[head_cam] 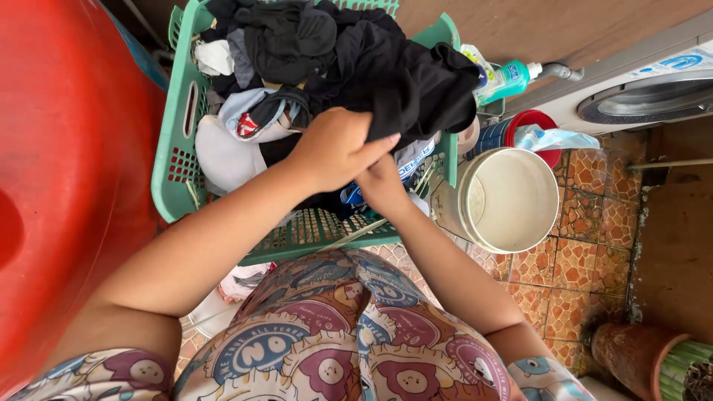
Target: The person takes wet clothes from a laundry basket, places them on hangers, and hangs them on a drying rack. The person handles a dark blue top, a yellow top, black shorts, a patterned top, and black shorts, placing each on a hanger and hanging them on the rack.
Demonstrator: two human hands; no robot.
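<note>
Left hand (338,148), centre of frame, fingers closed over a fold of black garment (405,82). The garment bulges up and to the right of the hand, draped over the right rim of a green laundry basket (172,160).

Right hand (382,186) sits just below and partly under the left hand, low in the basket. The left hand covers its fingers; cannot tell whether it grips anything.

Basket fills the upper centre of the frame, heaped with clothes: more dark pieces at the top, a white cloth (215,56) at upper left, a pale garment with a red patch (249,119) just left of the left hand. Lattice floor of the basket shows bare at its lower edge.

Large red plastic tub (67,171) takes the whole left side, touching the basket's left wall.

Right of the basket: a white bucket (512,199) on patterned floor tiles (587,223); behind it a red-rimmed container (531,122) with a clear plastic bag on it; a teal bottle (509,80) at the basket's upper right corner. Washing machine (646,93) at upper right. Clay pot (631,356) at lower right.

Patterned shirt fills the lower centre, hiding the floor below the basket.
</note>
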